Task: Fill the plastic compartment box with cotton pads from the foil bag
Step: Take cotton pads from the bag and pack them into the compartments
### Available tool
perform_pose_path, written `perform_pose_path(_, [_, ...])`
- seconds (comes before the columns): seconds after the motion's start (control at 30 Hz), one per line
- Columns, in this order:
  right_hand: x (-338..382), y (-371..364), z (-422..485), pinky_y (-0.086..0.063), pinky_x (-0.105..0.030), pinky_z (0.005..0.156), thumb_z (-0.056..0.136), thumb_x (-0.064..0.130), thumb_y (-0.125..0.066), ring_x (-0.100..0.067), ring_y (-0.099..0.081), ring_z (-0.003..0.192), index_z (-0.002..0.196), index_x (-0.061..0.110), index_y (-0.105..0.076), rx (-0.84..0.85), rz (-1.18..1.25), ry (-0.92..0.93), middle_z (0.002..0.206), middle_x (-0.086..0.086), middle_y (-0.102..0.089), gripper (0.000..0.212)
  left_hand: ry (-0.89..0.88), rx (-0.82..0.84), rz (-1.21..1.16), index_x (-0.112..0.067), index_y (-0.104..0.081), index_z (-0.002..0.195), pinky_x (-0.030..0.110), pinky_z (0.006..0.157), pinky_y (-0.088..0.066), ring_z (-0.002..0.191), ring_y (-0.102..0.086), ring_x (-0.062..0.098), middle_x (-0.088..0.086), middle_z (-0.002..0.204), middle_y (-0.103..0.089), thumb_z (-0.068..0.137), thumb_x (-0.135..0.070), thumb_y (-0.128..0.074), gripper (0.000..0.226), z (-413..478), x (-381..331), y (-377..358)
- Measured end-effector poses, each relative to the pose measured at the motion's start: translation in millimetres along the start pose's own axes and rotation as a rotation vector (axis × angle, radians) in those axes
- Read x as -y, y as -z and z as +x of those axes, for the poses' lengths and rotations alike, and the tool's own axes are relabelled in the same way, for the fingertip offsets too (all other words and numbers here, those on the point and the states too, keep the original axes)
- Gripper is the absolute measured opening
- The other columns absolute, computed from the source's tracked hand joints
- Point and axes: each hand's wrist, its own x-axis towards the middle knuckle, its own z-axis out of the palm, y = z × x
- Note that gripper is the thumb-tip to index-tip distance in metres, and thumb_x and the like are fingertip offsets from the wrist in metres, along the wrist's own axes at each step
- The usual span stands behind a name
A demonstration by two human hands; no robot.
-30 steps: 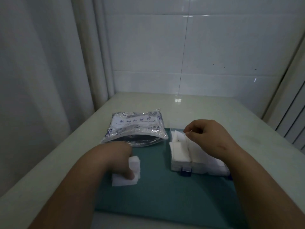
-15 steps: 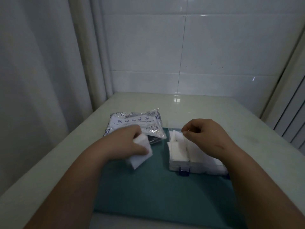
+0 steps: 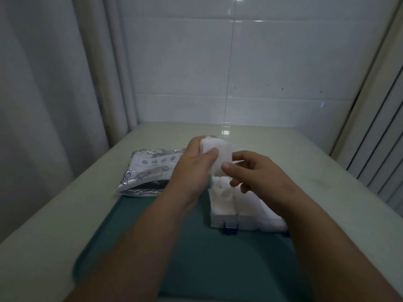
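— How were the hands held?
— Both were raised. The left hand gripped a stack of white square cotton pads between thumb and fingers; the right hand pinched its lower corner.
— Anything hidden?
— The right wrist covered part of the clear plastic compartment box below both hands, and I couldn't count the stacked pads.
— Counts?
— One box with pads inside, and one silver printed foil bag left of the left hand, lying partly on one teal mat.
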Motion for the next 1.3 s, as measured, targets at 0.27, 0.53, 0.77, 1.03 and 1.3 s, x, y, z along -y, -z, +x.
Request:
perform_pose_path(0.27, [-7.3,-4.8,7.7,-0.047,-0.018,0.062,0.088,0.033,-0.065,-0.003,-0.064,0.071,0.103,0.028,-0.062,-0.112,-0.087,0.06,0.091,0.009,-0.067,0.016,0.057,-0.007,-0.253,-0.025,-0.054,0.112,0.041,0.081,-0.058,0.101,-0.063,0.03,0.014,0.118,-0.06,0.091,0.006,-0.053,0.037,4.1,15.7,6.9])
perform_pose_path(0.53, [-9.4,-20.4,5.9,-0.054,-0.019,0.067,0.082,0.027,-0.072,-0.002,-0.061,0.075,0.088,0.04,-0.05,-0.297,-0.283,0.13,0.082,0.02,-0.056,0.027,0.17,-0.027,-0.474,-0.021,-0.056,0.116,0.046,0.096,-0.05,0.106,-0.063,0.031,0.017,0.12,-0.062,0.089,-0.029,-0.063,0.028,-0.4,16.0,-0.2])
perform_pose_path(0.77, [-3.0,-34.6,1.7,-0.048,-0.016,0.065,0.083,0.033,-0.071,-0.002,-0.056,0.075,0.098,0.03,-0.06,-0.329,-0.42,0.258,0.091,0.015,-0.06,0.02,0.196,-0.05,-0.71,-0.018,-0.046,0.133,0.041,0.09,-0.055,0.096,-0.068,0.026,0.016,0.119,-0.062,0.077,-0.029,-0.074,0.063,2.2,19.6,-12.7])
perform_pose_path(1.03, [-3.4,-39.1,2.1,-0.04,-0.011,0.066,0.082,0.032,-0.073,-0.001,-0.049,0.075,0.107,0.029,-0.058,-0.319,-0.454,0.327,0.097,0.016,-0.054,0.029,0.191,-0.1,-0.685,-0.023,-0.061,0.113,0.037,0.08,-0.057,0.086,-0.069,0.021,0.009,0.106,-0.064,0.092,-0.033,-0.062,0.024,6.3,22.5,-9.2])
perform_pose_path(1.3, [-1.5,-43.7,-0.5,-0.039,-0.008,0.06,0.081,0.035,-0.072,0.002,-0.052,0.072,0.11,0.032,-0.056,-0.263,-0.378,0.31,0.102,0.017,-0.057,0.033,0.131,-0.2,-0.598,-0.018,-0.057,0.106,0.04,0.078,-0.055,0.08,-0.064,0.02,0.01,0.095,-0.064,0.094,-0.024,-0.061,0.014,6.0,19.2,-9.5])
